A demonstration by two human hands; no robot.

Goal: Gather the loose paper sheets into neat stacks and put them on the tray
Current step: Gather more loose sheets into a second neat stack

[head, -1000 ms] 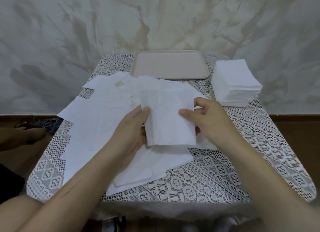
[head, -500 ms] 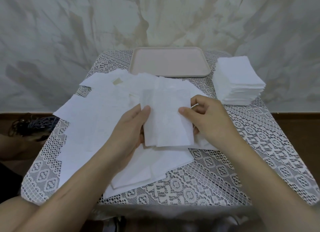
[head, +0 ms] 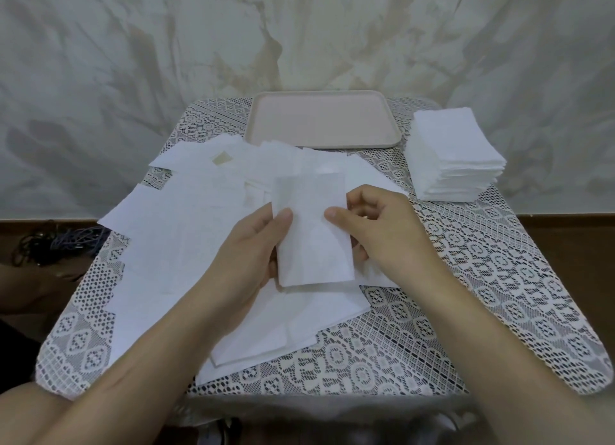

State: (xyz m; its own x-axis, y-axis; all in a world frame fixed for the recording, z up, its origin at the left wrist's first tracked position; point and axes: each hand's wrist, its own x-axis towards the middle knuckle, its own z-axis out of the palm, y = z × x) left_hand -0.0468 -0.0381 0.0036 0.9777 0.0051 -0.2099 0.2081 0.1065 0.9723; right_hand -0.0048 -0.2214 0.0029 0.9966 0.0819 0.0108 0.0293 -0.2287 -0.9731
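A white folded paper sheet [head: 311, 235] is lifted over the middle of the table, held between both hands. My left hand [head: 248, 256] pinches its left edge, thumb on top. At its right edge my right hand [head: 376, 228] pinches it, thumb on the face and fingers curled behind. Several loose white sheets [head: 176, 231] lie spread over the left and centre of the table. A neat stack of white sheets [head: 449, 155] stands at the back right. The pale pink tray [head: 321, 117] lies at the back centre with nothing on it.
The table wears a white lace cloth [head: 466, 295]. A small tan scrap [head: 220, 160] lies among the sheets at the back left. Dark cables [head: 56, 241] lie on the floor to the left. A stained wall rises right behind the table.
The held sheet has become narrower between my hands, and my thumbs have come closer together. The view has shifted slightly.
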